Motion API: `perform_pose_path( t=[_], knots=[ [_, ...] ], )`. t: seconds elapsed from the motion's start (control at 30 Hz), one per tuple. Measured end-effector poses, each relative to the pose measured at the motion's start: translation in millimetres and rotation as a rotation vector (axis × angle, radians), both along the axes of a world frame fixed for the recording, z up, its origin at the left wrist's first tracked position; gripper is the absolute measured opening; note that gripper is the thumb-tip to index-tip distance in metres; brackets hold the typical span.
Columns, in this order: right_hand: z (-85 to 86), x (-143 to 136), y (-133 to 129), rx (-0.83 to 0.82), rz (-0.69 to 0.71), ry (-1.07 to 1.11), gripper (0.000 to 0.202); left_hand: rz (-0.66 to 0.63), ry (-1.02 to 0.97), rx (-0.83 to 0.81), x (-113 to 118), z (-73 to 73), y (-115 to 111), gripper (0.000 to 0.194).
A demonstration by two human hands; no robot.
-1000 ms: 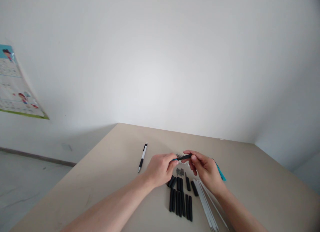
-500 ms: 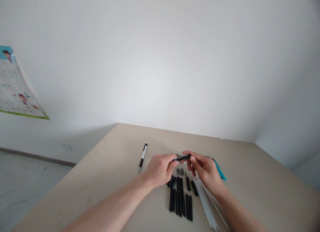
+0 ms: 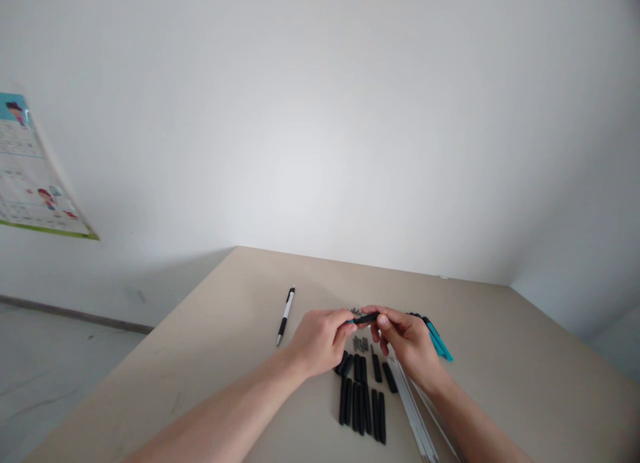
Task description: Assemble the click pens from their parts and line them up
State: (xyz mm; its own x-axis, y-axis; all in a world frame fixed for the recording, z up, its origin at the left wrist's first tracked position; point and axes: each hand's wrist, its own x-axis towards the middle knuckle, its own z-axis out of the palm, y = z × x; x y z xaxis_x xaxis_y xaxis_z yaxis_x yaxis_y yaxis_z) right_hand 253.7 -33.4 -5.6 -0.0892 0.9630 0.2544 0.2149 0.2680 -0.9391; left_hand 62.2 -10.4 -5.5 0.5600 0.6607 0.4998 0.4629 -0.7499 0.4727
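Note:
Between my two hands is a short pen piece (image 3: 368, 318), black with a bit of teal at its left end. My left hand (image 3: 317, 340) pinches the teal end with thumb and fingers. My right hand (image 3: 407, 340) has its thumb and fingers closed on the black end. Small metallic pieces (image 3: 361, 344) lie on the table below the hands, with more just behind the fingers. Nearer to me are several black pen tubes (image 3: 355, 406) in rough rows. Thin white sticks (image 3: 412, 413), like pen refills, lie beside my right forearm.
Teal-and-black pen parts (image 3: 440, 343) rest right of my right hand, partly hidden by it. A white and black pen (image 3: 286, 315) lies to the left on the beige table (image 3: 240, 296). The white wall (image 3: 320, 116) rises behind, with a poster (image 3: 35, 176) at left.
My right hand has shifted slightly left, its fingers closer to my left hand along the pen piece. More of the teal parts on the right now shows.

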Motion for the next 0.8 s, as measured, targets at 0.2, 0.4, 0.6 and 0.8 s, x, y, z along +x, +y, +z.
perform_pose_path(
  t=[0.2,0.4,0.6,0.8],
  knots=[
    [-0.6,-1,1,-0.016,0.006,0.014,0.048,-0.002,-0.004,0.0,-1,1.0,0,0.022],
    [4.1,1,-2,-0.005,0.036,-0.045,0.046,0.014,0.002,-0.01,2,-0.3,0,0.021],
    [8.6,-3,-5,0.001,0.047,-0.203,0.033,-0.01,0.094,0.018,3,2.8,-2,0.021],
    [6.5,-5,-4,0.027,0.017,-0.202,0.032,0.071,0.203,0.076,6,12.3,-6,0.025]
  ],
)
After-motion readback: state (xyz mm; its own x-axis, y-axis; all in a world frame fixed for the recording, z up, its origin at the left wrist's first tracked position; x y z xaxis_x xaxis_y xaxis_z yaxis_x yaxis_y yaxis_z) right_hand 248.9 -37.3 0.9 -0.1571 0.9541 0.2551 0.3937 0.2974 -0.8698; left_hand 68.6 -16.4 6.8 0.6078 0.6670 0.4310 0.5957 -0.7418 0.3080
